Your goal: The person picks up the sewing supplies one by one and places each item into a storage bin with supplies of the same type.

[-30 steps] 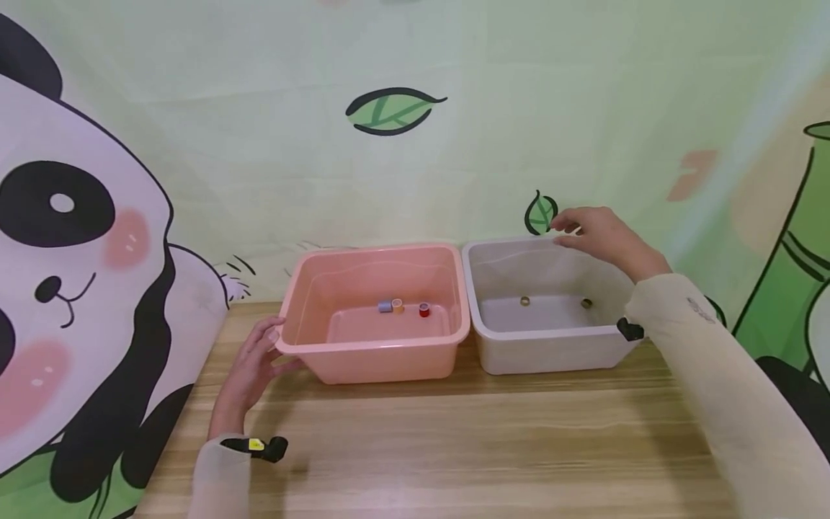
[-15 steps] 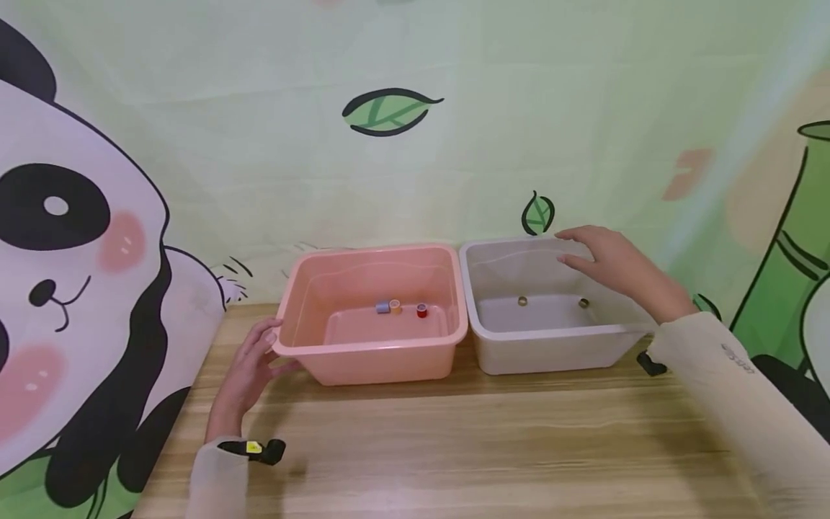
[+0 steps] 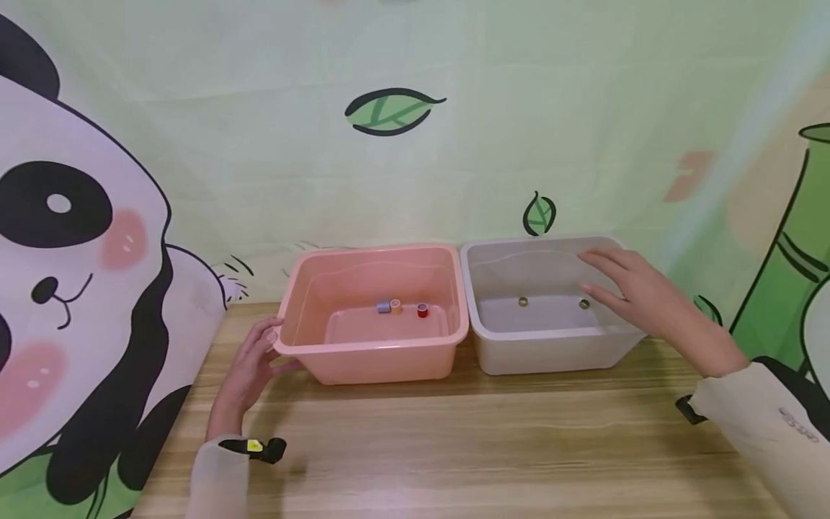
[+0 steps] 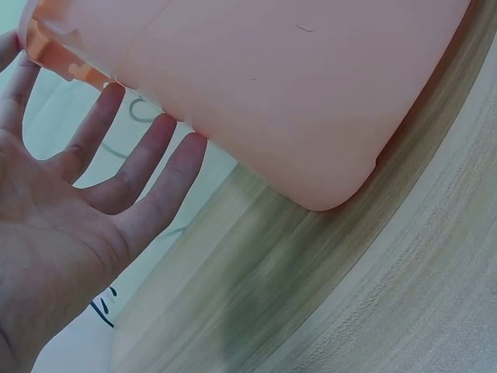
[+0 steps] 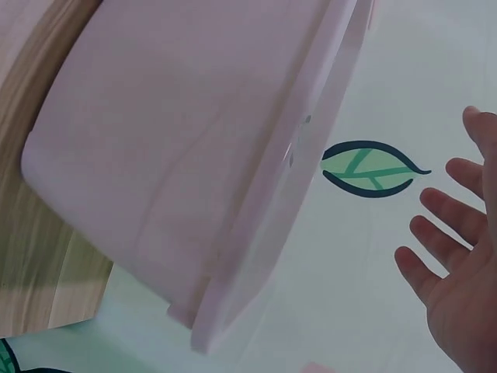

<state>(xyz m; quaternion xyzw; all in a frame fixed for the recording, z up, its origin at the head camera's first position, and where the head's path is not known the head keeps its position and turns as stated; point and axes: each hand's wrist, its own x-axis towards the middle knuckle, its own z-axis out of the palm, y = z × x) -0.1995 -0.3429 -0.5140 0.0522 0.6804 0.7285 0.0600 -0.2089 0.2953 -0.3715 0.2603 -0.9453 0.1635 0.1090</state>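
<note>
My left hand (image 3: 249, 364) is at the left end of a pink plastic tub (image 3: 382, 365), its fingertips touching the rim and outer wall. In the left wrist view the fingers (image 4: 167, 175) lie fairly straight against the tub. Three small spool-like pieces lie inside: a blue one (image 3: 384, 307), an orange one (image 3: 396, 307) and a red one (image 3: 423, 311). My right hand (image 3: 642, 292), with extended fingers and nothing held, hovers over the right side of a grey tub (image 3: 551, 353). Two small gold-coloured ring-like pieces (image 3: 523, 302) lie on its floor.
Both tubs stand side by side on a wood-grain table (image 3: 454, 447). Behind them hangs a pale green cloth (image 3: 259, 144) printed with a panda and leaves. The table's left edge slants beyond my left arm.
My right hand has come down and to the right, from above the grey tub's back rim to its right side, and its fingers have spread. My left hand stays in place.
</note>
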